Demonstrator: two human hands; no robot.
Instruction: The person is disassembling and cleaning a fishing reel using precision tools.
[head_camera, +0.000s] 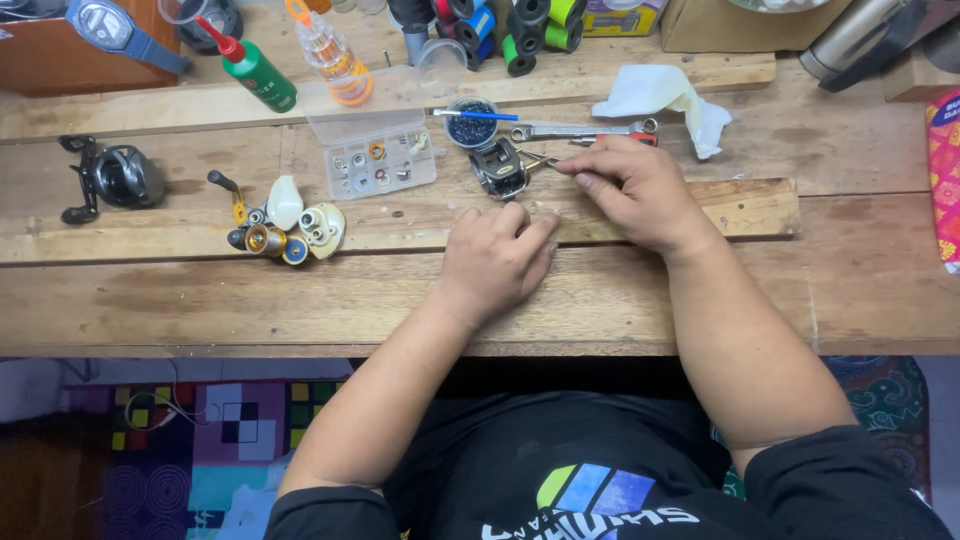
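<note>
- Right hand is pinching a thin pair of tweezers, fingers closed on the handle end, tips poking at the dark reel frame sitting just left of that hand on the wooden bench.
- Left hand is resting knuckles-down just below the reel frame, fingers curled, holding nothing that I can see and not touching the frame.
- Judging by this, I'd be bringing that left hand up to steady the frame, since tweezers nudging a loose body could be making it skate.
- Anything tiny being held in the tips is too small to make out, so I'd be keeping the work low over the wood.
- Clear parts tray is sitting open just left of the reel frame, handy for dropping bits in.
- Small tub of dark beads with a blue brush is standing right behind the frame; wrench is lying behind the right hand.
- Pulled-off side plates and spool are piled further left of the frame, well clear.
</note>
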